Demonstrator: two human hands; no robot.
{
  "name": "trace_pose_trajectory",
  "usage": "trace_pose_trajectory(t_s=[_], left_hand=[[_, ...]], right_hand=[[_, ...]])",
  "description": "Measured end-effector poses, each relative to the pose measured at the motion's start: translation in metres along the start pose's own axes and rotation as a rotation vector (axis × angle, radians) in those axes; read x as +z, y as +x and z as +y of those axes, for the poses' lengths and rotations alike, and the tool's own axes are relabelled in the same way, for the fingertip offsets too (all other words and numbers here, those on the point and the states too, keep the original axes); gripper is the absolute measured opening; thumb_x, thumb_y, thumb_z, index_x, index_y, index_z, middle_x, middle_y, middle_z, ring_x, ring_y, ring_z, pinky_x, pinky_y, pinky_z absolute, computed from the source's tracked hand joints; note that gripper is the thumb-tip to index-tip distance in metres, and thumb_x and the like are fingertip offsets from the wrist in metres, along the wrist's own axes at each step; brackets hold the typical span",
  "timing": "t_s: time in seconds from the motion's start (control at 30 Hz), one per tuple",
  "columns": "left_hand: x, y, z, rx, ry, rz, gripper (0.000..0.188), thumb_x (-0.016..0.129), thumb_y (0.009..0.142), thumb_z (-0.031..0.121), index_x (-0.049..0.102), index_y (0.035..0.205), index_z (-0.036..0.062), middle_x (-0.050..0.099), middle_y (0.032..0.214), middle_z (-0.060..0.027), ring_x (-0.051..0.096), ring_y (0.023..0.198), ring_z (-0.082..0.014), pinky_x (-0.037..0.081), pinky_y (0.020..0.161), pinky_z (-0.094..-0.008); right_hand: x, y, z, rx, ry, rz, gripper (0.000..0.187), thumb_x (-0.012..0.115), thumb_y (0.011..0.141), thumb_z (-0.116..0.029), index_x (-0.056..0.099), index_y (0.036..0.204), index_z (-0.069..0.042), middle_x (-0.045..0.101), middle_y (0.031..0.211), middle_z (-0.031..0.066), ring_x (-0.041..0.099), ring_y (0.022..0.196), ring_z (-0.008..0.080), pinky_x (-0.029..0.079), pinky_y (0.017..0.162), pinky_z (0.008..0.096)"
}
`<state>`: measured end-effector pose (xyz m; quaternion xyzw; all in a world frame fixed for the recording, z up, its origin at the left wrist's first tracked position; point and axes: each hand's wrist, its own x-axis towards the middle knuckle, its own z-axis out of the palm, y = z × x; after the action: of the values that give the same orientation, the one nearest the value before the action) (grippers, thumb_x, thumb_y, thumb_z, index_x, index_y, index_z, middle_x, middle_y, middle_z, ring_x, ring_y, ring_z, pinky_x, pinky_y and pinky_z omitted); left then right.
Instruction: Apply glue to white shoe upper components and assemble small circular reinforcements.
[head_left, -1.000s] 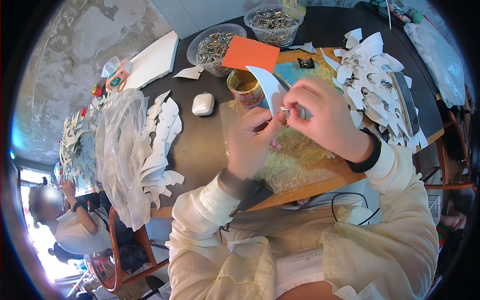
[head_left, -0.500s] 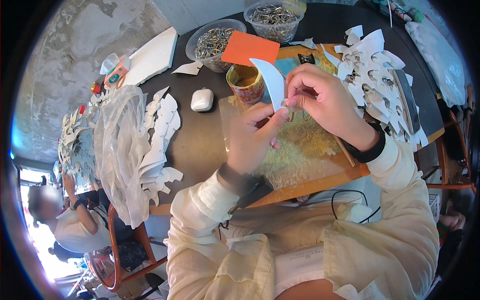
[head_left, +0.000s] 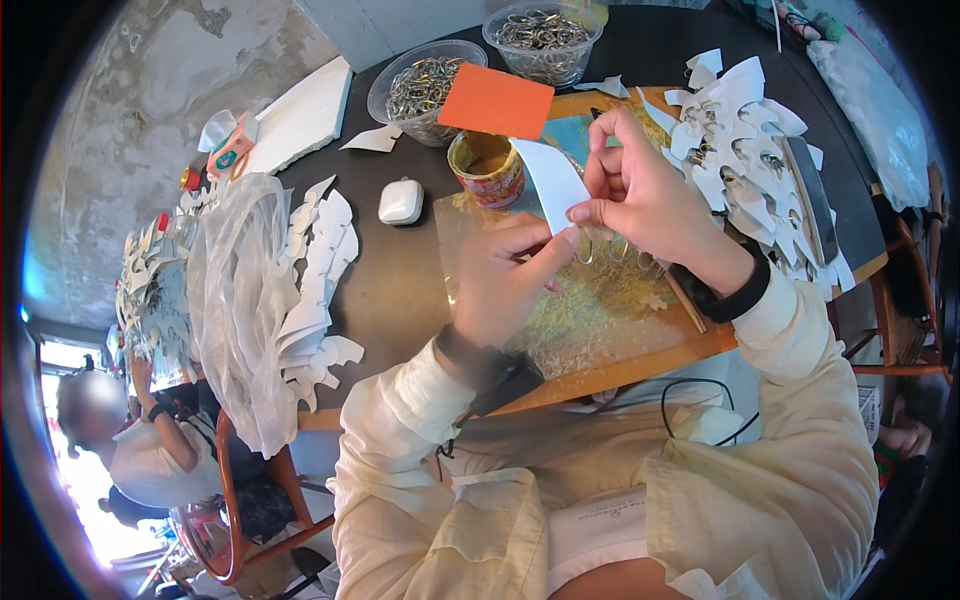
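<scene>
A curved strip of white sheet material [head_left: 550,178] is held up over the board, its narrow lower end pinched between the thumb and fingers of my left hand [head_left: 505,275]. From that end hangs a thin metal ring [head_left: 585,254]. My right hand [head_left: 655,205] has its thumb on the strip's right edge with fingers behind it; the index finger is raised and bent. Just beyond the strip stands an open pot [head_left: 488,185] with yellowish-brown paste inside. An orange card [head_left: 497,98] lies over the pot's far rim.
Two clear tubs [head_left: 432,132] of metal rings stand at the back. White pieces with rings are heaped at right [head_left: 745,150], beside a phone-like dark slab [head_left: 812,200]. Left are a white earbud case [head_left: 401,202], stacked white pieces [head_left: 320,270] and a plastic bag [head_left: 240,310]. Another person [head_left: 165,455] sits far left.
The strip has turned to show more of its broad face, and its tip has dropped slightly. My right fingers have opened up from a tight pinch, with the index finger lifting.
</scene>
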<state>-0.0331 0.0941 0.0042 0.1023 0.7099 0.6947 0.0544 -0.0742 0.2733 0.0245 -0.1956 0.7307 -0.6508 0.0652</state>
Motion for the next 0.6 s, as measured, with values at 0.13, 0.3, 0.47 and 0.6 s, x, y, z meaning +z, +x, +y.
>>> trace_pose_trajectory(t_s=[0.13, 0.3, 0.47, 0.6], left_hand=[[-0.001, 0.0, 0.001, -0.108, -0.095, 0.016, 0.021, 0.069, 0.084, 0.021, 0.068, 0.084, -0.0004, 0.057, 0.071, 0.0002, 0.053, 0.062, -0.0059, 0.046, 0.052, -0.0205], [-0.002, 0.0, 0.002, -0.163, -0.211, 0.009, 0.014, 0.067, 0.086, 0.017, 0.067, 0.082, 0.0037, 0.057, 0.069, 0.0021, 0.045, 0.056, -0.004, 0.04, 0.05, -0.0208], [-0.007, 0.001, 0.001, -0.162, -0.286, 0.017, 0.021, 0.066, 0.086, 0.023, 0.066, 0.083, 0.0019, 0.054, 0.069, 0.0018, 0.047, 0.059, -0.0054, 0.041, 0.049, -0.0218], [-0.009, 0.0, 0.005, -0.208, -0.326, -0.001, 0.021, 0.065, 0.087, 0.022, 0.066, 0.083, 0.0017, 0.053, 0.069, 0.0018, 0.046, 0.058, -0.0058, 0.04, 0.049, -0.0227]], right_hand=[[0.005, -0.003, 0.003, -0.047, -0.029, -0.011, 0.038, 0.066, 0.08, 0.002, 0.035, 0.099, -0.008, 0.051, 0.076, 0.001, 0.051, 0.07, 0.0064, 0.045, 0.062, 0.0223], [-0.006, 0.003, 0.004, -0.06, 0.327, -0.026, 0.028, 0.063, 0.088, -0.013, 0.041, 0.105, -0.006, 0.052, 0.081, 0.0019, 0.051, 0.077, 0.0064, 0.043, 0.07, 0.0224], [-0.016, 0.001, -0.012, -0.039, -0.267, -0.29, 0.03, 0.06, 0.089, -0.031, 0.059, 0.094, -0.001, 0.053, 0.081, -0.0004, 0.049, 0.073, 0.0087, 0.039, 0.065, 0.0232], [-0.011, -0.004, -0.008, 0.1, -0.172, -0.356, 0.029, 0.066, 0.086, -0.027, 0.066, 0.09, 0.002, 0.057, 0.075, 0.0019, 0.051, 0.063, 0.008, 0.042, 0.056, 0.023]])
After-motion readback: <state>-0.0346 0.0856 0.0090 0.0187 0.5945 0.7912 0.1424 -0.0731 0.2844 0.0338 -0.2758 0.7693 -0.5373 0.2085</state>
